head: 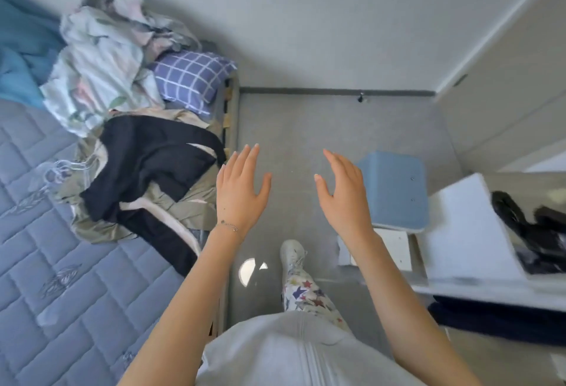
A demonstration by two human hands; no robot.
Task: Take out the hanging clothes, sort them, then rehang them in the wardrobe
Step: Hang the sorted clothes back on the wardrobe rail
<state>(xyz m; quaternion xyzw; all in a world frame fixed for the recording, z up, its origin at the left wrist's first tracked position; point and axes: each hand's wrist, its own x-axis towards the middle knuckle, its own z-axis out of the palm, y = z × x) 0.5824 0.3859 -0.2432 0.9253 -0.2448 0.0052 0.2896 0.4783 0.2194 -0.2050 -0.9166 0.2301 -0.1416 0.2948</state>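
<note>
A pile of clothes lies on the mattress (46,263) at the left: a black garment with pale stripes (147,168) on top of an olive-green one (196,202), with clear plastic hangers (58,168) at the pile's left. My left hand (239,186) hovers open just right of the pile, at the bed's edge, fingers spread, holding nothing. My right hand (346,192) is open too, over the grey floor, palm turned inward. The white wardrobe (508,104) stands at the right.
A crumpled floral duvet (98,73) and a blue checked pillow (190,79) lie at the head of the bed. A blue stool (395,189) stands on the grey floor (306,122). A white shelf (465,226) holds dark items (533,232).
</note>
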